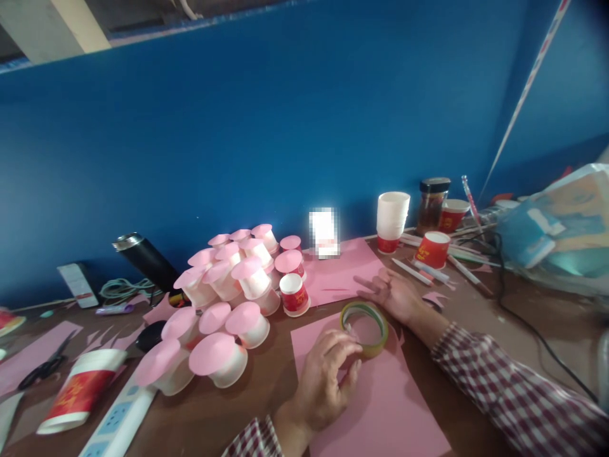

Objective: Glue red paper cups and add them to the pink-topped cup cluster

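My left hand [326, 374] has its fingers curled over the near left rim of a yellowish roll of adhesive tape [382, 330]. The roll is tipped up toward me above a pink paper sheet [375, 406]. Its grip is partly hidden behind the fingers. My right hand [397, 295] is open, fingers stretched out to the left, beside the far right of the tape roll. Those fingers lie over the near right part of a second pink sheet [328, 279]. Left of the sheets stand several paper cups [257, 285] topped with pink paper discs [212, 354].
A red cup [294, 293] stands by the capped group. Further left are a cup stack [85, 390], power strip [117, 419], scissors [45, 368] and black flask [147, 261]. Rightward are stacked white cups [392, 216], a jar [432, 206], pens [413, 271], a cable [523, 324] and a plastic bag [561, 235].
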{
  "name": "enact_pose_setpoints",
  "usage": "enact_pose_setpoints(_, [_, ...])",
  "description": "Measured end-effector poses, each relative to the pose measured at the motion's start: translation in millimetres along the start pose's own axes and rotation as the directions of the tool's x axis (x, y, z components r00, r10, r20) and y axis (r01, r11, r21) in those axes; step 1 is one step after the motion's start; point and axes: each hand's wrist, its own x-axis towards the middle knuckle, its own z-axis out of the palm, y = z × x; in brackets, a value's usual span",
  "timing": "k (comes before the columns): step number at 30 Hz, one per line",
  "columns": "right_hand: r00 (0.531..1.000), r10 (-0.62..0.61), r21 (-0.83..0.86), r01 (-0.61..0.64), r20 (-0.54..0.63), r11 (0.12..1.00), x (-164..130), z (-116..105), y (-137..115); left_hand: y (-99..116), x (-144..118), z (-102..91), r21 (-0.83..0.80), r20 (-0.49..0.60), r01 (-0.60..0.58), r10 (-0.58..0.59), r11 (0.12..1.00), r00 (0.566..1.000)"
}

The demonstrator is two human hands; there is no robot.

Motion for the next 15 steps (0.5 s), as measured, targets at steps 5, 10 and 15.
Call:
enact_pose_setpoints(5, [1.000, -0.006, -0.022, 0.006, -0.012, 1.000, -0.4, 1.0, 0.0, 0.5, 0.1, -0.4, 0.003, 0.007, 0.007, -0.007, 1.000, 1.000])
enact_pose_setpoints(10, [1.000, -0.018, -0.032, 0.019, 0.017, 0.999, -0.9, 0.0, -0.5, -1.8, -1.7, 0.4, -0.004, 0.028, 0.002, -0.002, 1.000, 1.000])
enact_pose_setpoints(15, [1.000, -0.022, -0.048, 0.023, 0.019, 0.999, -0.9, -1.0, 0.7, -2.7, -2.7, 0.4, -0.010, 0.037, 0.011, -0.010, 1.000, 0.999])
